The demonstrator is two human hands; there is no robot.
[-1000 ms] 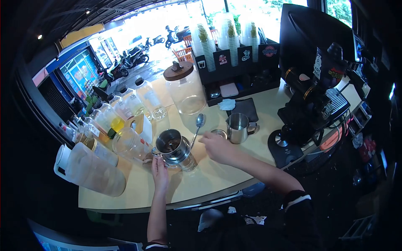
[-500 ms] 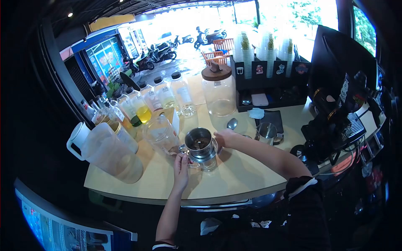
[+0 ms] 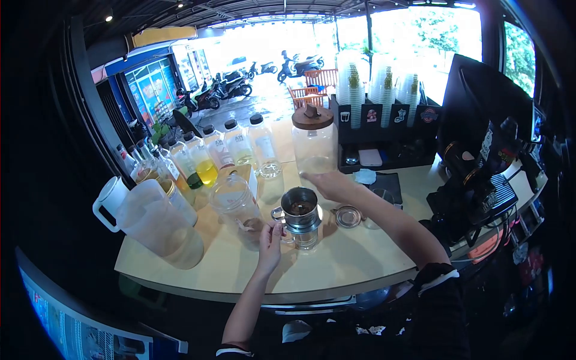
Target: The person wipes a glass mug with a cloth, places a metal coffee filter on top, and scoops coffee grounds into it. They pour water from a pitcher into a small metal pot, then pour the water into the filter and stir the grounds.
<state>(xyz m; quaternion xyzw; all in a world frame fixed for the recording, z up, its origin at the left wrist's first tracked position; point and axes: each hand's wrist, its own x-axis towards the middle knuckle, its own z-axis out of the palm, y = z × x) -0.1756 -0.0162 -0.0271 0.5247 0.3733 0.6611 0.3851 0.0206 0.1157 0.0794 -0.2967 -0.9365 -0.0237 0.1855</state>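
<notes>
A metal drip filter [image 3: 300, 207] with dark grounds inside sits upright on a small glass cup [image 3: 306, 240] near the counter's front. My left hand [image 3: 270, 249] is closed at the cup's handle, just left of and below the filter's own handle. Beyond the filter, my right hand [image 3: 330, 186] reaches in from the right, fingers together, in front of the lidded glass jar [image 3: 315, 147]. What its fingers hold, if anything, is hidden. A round metal lid [image 3: 348, 216] lies right of the filter.
A clear pitcher [image 3: 235, 201] stands left of the filter, with a large frosted jug [image 3: 159, 225] farther left. Bottles [image 3: 264, 147] line the back left. Stacked plastic cups [image 3: 382, 90], a drinking glass [image 3: 381, 210] and a black machine [image 3: 468, 192] are on the right.
My right hand has left the filter's side and moved away from me, over where a spoon lay. My left hand stays beside the cup. The view has tilted up slightly.
</notes>
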